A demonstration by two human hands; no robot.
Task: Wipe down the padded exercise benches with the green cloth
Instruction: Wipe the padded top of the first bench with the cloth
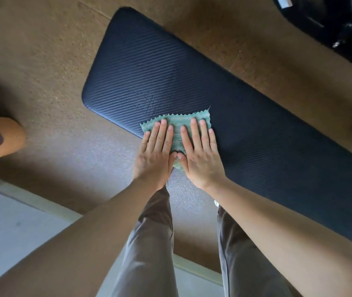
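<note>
A long dark padded bench (192, 78) with a ribbed surface runs diagonally from upper left to lower right. The green cloth (178, 123), with zigzag-cut edges, lies spread on the bench's near edge. My left hand (156, 153) and my right hand (199, 153) press flat on the cloth side by side, fingers straight and thumbs nearly touching. The hands cover most of the cloth, and its near corner hangs over the bench edge. A faint scuffed patch shows on the pad just beyond the cloth.
Brown carpeted floor (42, 61) surrounds the bench. My legs in grey trousers (149, 243) stand at the near edge. Another person's leg (6, 138) is at the far left. Dark gym equipment (331, 24) fills the upper right corner. A pale floor strip (10, 221) lies lower left.
</note>
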